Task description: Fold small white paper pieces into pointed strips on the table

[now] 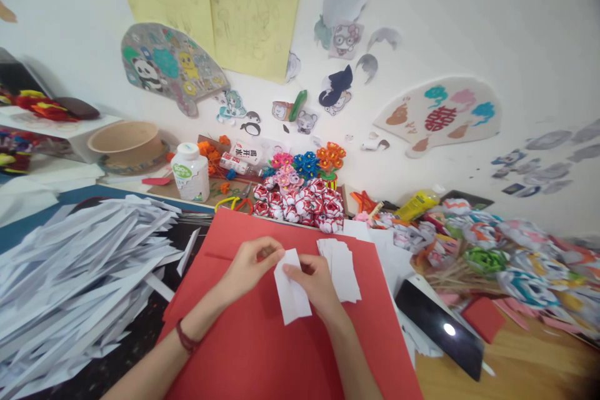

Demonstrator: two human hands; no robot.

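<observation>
Between my hands, above a large red sheet (244, 350), is a small white paper rectangle (293, 297) with a crease along it. My right hand (315, 278) grips its right side, thumb on top and fingers behind. With thumb and forefinger, my left hand (253, 265) pinches the paper's upper left corner; a dark band circles that wrist. Just right of my right hand, a stack of white paper slips (342, 269) lies on the red sheet.
A big heap of folded white paper strips (84, 269) covers the left. Behind stand a white bottle (190, 172), scissors (237, 200) and red-white paper flowers (304, 203). A black phone (440, 325) lies right, near more paper flowers (525, 287).
</observation>
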